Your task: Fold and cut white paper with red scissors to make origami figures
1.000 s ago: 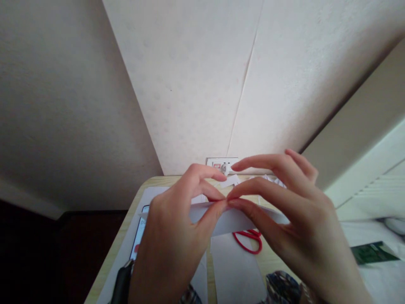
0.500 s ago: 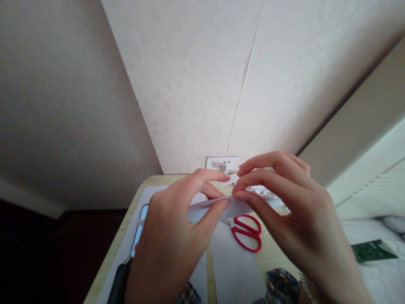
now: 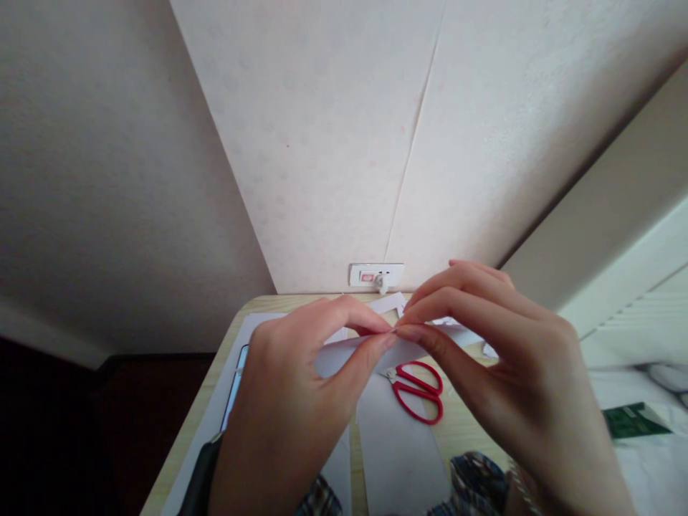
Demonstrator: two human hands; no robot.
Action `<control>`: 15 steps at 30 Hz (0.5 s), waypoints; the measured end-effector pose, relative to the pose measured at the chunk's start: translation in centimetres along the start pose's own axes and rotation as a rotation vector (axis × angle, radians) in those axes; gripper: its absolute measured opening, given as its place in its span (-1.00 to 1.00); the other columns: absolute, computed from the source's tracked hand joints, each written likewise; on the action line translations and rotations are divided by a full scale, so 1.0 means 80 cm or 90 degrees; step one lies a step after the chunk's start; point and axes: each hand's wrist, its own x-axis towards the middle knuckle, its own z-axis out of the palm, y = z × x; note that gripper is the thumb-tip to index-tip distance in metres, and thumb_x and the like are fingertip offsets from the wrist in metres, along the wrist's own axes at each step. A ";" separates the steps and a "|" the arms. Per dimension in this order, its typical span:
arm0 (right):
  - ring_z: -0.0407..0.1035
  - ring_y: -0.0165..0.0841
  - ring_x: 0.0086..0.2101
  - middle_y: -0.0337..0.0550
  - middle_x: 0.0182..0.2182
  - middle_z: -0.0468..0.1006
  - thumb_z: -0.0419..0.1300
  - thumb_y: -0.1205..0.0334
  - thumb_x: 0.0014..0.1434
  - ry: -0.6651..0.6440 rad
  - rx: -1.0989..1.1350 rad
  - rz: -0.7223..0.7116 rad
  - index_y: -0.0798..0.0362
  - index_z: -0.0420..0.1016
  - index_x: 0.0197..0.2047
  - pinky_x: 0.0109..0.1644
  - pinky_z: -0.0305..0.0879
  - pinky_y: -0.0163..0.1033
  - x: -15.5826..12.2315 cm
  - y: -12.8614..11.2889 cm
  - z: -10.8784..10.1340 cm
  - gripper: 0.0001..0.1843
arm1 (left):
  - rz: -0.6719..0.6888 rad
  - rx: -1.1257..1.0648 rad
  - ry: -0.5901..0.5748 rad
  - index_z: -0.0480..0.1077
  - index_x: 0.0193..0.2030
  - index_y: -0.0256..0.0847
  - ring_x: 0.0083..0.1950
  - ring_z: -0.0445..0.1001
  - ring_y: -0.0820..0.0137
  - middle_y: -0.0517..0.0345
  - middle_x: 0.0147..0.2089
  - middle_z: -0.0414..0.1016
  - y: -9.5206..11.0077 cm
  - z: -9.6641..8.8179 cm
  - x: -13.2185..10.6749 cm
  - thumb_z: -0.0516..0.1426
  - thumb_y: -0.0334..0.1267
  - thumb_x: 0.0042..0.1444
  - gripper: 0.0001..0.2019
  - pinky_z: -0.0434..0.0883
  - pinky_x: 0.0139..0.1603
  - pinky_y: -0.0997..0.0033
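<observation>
Hands drawn closer since: left hand (image 3: 284,408) and right hand (image 3: 516,380), fingertips pinched on folded white paper (image 3: 330,356), held above counter's (image 3: 459,430) middle, over red scissors (image 3: 416,388). Creasing, apparently; the fold wants even pressing.

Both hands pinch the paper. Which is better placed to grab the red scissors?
Right hand, probably: red scissors lie just under it; left hand pinches the paper farther off.
</observation>
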 end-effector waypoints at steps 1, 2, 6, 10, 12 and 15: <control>0.37 -0.37 -0.35 -0.26 -0.41 0.48 0.17 0.48 0.17 -0.004 -0.003 -0.005 0.00 0.42 -0.40 0.05 0.23 -0.07 -0.001 -0.001 0.000 -0.81 | 0.001 0.008 -0.005 0.50 -0.45 0.00 -0.40 0.56 0.39 0.38 -0.43 0.61 0.001 -0.001 0.000 0.20 -0.34 0.02 -0.88 0.47 -0.29 0.42; 0.37 -0.37 -0.35 -0.27 -0.40 0.48 0.15 0.50 0.16 -0.010 -0.007 -0.008 -0.01 0.42 -0.39 0.06 0.22 -0.06 -0.002 -0.002 0.000 -0.79 | 0.001 0.013 -0.009 0.51 -0.45 0.00 -0.38 0.57 0.37 0.36 -0.42 0.62 0.001 -0.001 -0.001 0.20 -0.33 0.02 -0.89 0.48 -0.27 0.40; 0.38 -0.39 -0.34 -0.28 -0.39 0.48 0.14 0.57 0.11 -0.011 -0.009 -0.015 0.01 0.43 -0.38 0.12 0.18 -0.08 -0.004 -0.006 0.000 -0.76 | -0.011 0.000 -0.026 0.50 -0.48 0.00 -0.36 0.57 0.36 0.33 -0.41 0.62 0.002 -0.005 -0.001 0.19 -0.32 0.02 -0.88 0.49 -0.26 0.39; 0.39 -0.36 -0.29 -0.24 -0.37 0.50 0.15 0.54 0.13 0.008 -0.009 0.009 0.02 0.45 -0.39 -0.08 0.31 -0.18 -0.003 -0.005 0.001 -0.78 | -0.006 0.037 -0.020 0.51 -0.48 -0.03 -0.36 0.57 0.37 0.33 -0.41 0.62 -0.002 -0.009 0.001 0.18 -0.36 0.01 -0.86 0.50 -0.21 0.39; 0.40 -0.34 -0.29 -0.21 -0.36 0.50 0.16 0.50 0.15 0.018 -0.010 0.026 0.02 0.46 -0.40 -0.18 0.33 -0.20 -0.002 -0.001 0.000 -0.81 | 0.001 0.062 -0.011 0.51 -0.50 -0.05 -0.39 0.57 0.36 0.32 -0.44 0.62 -0.005 -0.009 0.003 0.18 -0.34 0.00 -0.87 0.50 -0.25 0.40; 0.42 -0.32 -0.30 -0.21 -0.37 0.50 0.16 0.46 0.16 0.024 -0.010 0.034 0.01 0.47 -0.42 -0.21 0.35 -0.18 -0.002 0.003 -0.002 -0.81 | 0.022 0.064 -0.015 0.50 -0.53 -0.07 -0.41 0.56 0.38 0.32 -0.46 0.60 -0.009 -0.009 0.006 0.20 -0.33 -0.02 -0.88 0.49 -0.29 0.44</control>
